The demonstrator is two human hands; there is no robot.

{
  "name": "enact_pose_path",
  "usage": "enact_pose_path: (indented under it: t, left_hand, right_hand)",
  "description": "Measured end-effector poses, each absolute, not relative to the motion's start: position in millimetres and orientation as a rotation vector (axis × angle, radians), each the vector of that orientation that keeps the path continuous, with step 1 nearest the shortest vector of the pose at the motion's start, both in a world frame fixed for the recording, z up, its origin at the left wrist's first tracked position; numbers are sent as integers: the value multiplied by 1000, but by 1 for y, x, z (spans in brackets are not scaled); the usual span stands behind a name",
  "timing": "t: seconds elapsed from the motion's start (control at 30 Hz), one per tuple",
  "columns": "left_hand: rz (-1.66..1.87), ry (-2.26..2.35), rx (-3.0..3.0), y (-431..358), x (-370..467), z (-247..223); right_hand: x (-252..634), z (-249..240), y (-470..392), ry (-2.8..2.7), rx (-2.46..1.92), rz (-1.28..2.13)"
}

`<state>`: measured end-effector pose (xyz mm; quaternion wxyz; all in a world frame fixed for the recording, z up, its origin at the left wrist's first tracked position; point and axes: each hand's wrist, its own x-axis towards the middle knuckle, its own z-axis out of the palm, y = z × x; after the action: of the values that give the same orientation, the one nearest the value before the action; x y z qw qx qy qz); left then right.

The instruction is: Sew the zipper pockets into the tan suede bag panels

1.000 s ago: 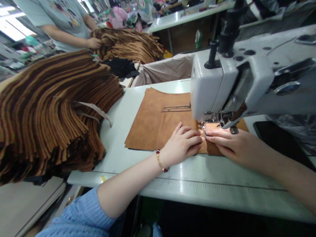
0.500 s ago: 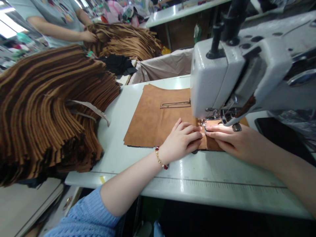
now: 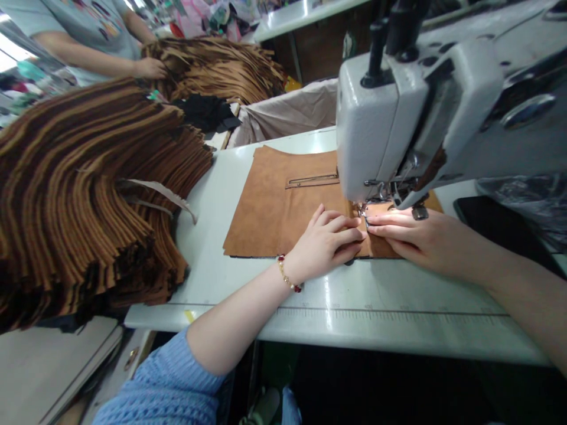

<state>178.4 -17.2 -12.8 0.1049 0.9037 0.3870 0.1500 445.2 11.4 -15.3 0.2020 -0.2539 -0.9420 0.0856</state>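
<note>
A brown leather-like panel (image 3: 261, 206) lies flat on the pale sewing table, its right part under the head of a white sewing machine (image 3: 372, 124). A narrow framed slot with a zipper (image 3: 312, 181) runs across the panel. My left hand (image 3: 330, 242) rests on the panel just left of the lit presser foot (image 3: 362, 212), fingers stretched out. To the right of the foot, my right hand (image 3: 411, 233) lies flat on the material, fingers extended, a dark ring on one. Both hands press down without gripping. The needle point is too small to make out.
A tall stack of brown panels (image 3: 84, 200) stands at the left, with a pale strip (image 3: 159, 192) hanging off it. Behind, a person (image 3: 93, 47) handles another brown pile (image 3: 225, 71). A dark flat object (image 3: 500, 230) lies right of my right hand. A ruler scale (image 3: 354, 314) marks the front edge.
The whole view has shifted slightly, with the machine and hands a little higher in the picture. Both hands keep about the same place on the panel.
</note>
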Motion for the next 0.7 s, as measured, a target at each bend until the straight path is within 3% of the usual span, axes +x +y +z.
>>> enact_pose_path:
  t: [0.7]
  left_hand:
    - [371,1140,2764,-21,178,-15]
  right_hand:
    - [443,-15,9,-2588,-743,155]
